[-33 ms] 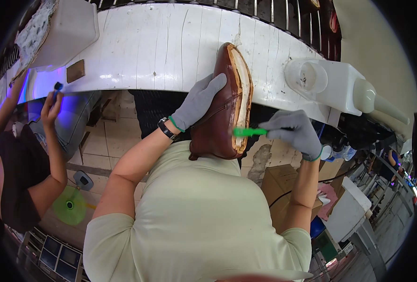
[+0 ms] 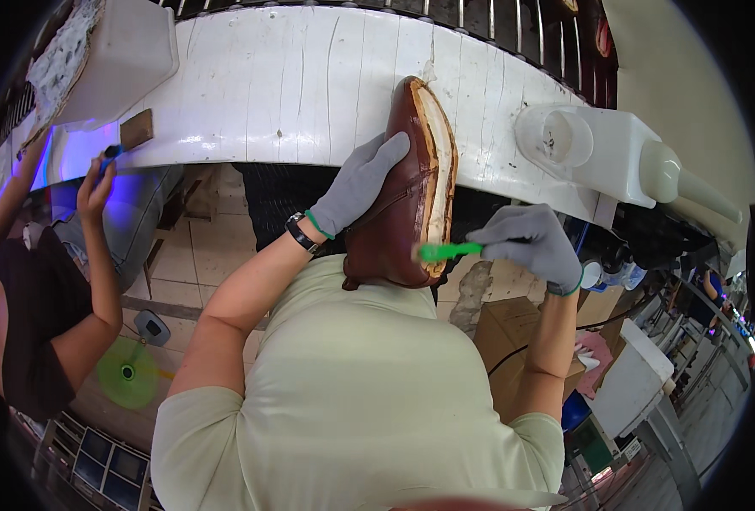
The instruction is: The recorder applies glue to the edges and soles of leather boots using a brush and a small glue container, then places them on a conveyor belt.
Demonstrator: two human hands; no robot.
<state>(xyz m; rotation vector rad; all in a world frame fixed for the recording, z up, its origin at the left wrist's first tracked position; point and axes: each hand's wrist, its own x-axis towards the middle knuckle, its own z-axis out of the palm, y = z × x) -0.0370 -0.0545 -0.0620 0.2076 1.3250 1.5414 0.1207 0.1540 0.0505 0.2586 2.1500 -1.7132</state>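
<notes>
And here it is, a boot [image 2: 397,209] showing off glossy reddish-brown leather, catching the light along its rounded side. It's lying on its side, the narrow toe pointing away over the white tabletop [image 2: 267,85], the heel end sitting close to the person's chest. The underside is facing right, and what a contrast: a long cream-white strip [image 2: 434,162] is running from toe to heel, with a rough tan border framing it. A curved seam is crossing the upper midway along.

The gloved left hand [image 2: 362,183] is gripping the upper, its thumb pressing along the leather; where the other fingers are curling is hard to tell. Over on the right, the gloved right hand [image 2: 531,243] is pinching a green brush [image 2: 450,251] between its fingers, the brush head lying across the underside near the heel.
</notes>
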